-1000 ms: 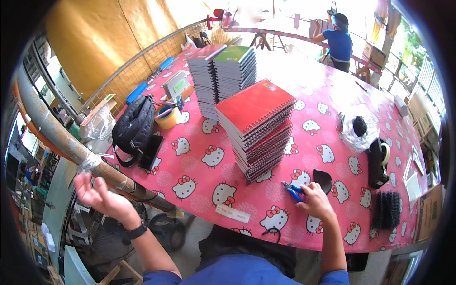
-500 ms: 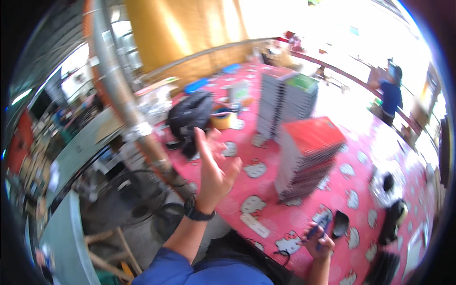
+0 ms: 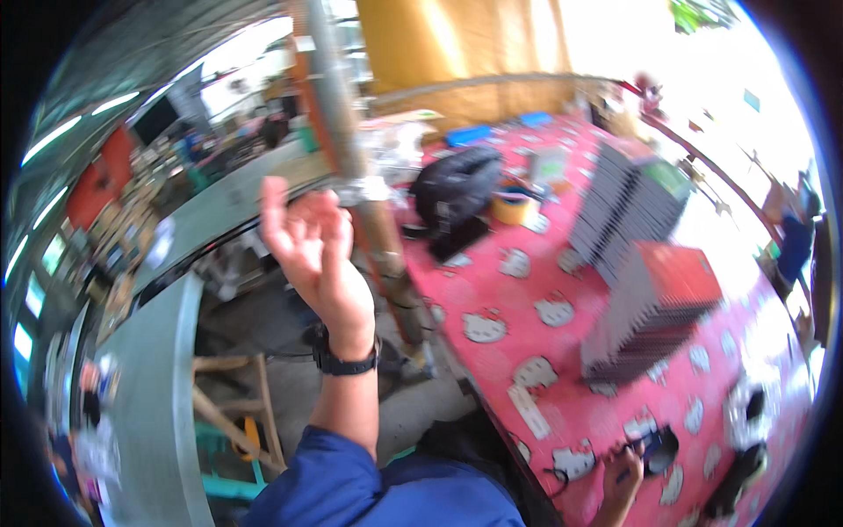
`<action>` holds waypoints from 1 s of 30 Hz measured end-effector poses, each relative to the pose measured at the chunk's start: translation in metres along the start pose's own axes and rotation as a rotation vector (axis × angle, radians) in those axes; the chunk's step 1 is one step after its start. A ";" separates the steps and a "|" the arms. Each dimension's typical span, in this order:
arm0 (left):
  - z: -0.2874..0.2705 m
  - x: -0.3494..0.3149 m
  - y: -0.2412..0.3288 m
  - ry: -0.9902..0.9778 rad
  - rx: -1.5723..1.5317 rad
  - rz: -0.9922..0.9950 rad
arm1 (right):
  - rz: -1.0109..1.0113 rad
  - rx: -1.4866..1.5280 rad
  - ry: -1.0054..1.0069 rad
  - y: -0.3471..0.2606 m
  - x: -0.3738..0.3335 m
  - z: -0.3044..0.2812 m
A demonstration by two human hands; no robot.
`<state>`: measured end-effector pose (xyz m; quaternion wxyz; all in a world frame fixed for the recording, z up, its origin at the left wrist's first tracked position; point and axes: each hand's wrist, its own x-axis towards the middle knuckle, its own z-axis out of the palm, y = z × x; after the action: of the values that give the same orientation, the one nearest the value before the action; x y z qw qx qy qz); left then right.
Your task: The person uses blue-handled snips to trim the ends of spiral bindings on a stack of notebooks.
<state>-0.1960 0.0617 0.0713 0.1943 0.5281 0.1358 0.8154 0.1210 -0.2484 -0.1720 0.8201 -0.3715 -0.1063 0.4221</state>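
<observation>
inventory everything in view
patterned table: 1, pink, right
front notebook stack: 1, red, table
rear notebook stacks: 2, grey, behind it
bag: 1, black, table
tape roll: 1, yellow, beside bag
hand tool: 1, blue, right hand
label strip: 1, white, table edge
pole: 1, grey, centre
curtain: 1, yellow, background
person: 1, blue clothing, far right
remaining clutter: uncounted, mixed, scattered, blurred
watch: 1, black, left wrist
left hand: 1, bare, raised
right hand: 1, bare, at tool

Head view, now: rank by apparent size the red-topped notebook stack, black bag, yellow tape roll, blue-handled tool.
1. Red-topped notebook stack
2. Black bag
3. Yellow tape roll
Unranked: blue-handled tool, blurred, partly covered by right hand.
</observation>
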 end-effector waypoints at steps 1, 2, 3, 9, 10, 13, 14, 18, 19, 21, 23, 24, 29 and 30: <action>0.012 -0.030 -0.015 -0.116 -0.012 -0.164 | -0.015 -0.156 0.123 -0.003 0.002 0.007; 0.023 -0.064 -0.025 -0.337 -0.168 -0.320 | -0.061 -0.464 0.153 -0.001 0.009 0.022; 0.027 -0.095 -0.037 -0.585 0.007 -0.431 | -0.122 -0.824 0.082 -0.003 0.013 0.036; 0.078 -0.216 -0.035 -1.140 0.187 -0.509 | -0.589 -1.506 0.015 -0.010 0.013 0.082; 0.083 -0.228 -0.039 -1.101 0.182 -0.494 | -0.610 -1.570 0.044 -0.010 0.015 0.084; 0.091 -0.238 -0.042 -1.067 0.151 -0.585 | -0.638 -1.699 0.090 -0.010 0.024 0.097; 0.090 -0.238 -0.042 -1.065 0.131 -0.691 | -0.635 -1.703 0.084 -0.006 0.029 0.097; 0.089 -0.263 -0.057 -0.973 -0.015 -0.731 | -0.635 -1.725 0.056 0.005 0.048 0.097; 0.090 -0.263 -0.057 -0.998 0.015 -0.745 | -0.623 -1.750 0.075 0.009 0.051 0.095; 0.092 -0.263 -0.059 -1.021 0.041 -0.759 | -0.582 -1.745 0.100 0.012 0.056 0.090; 0.090 -0.262 -0.061 -1.001 0.037 -0.770 | -0.591 -1.735 0.119 0.016 0.057 0.093; 0.089 -0.262 -0.063 -1.000 0.039 -0.772 | -0.589 -1.735 0.117 0.016 0.058 0.095; 0.090 -0.262 -0.066 -1.047 0.057 -0.760 | -0.569 -1.750 0.127 0.016 0.059 0.091; 0.089 -0.263 -0.067 -1.057 0.052 -0.764 | -0.562 -1.750 0.139 0.015 0.059 0.090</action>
<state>-0.0067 0.0017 -0.1335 0.4982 0.7770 0.2197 0.3159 0.1043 -0.1507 -0.1273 0.3235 -0.8443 -0.4247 -0.0467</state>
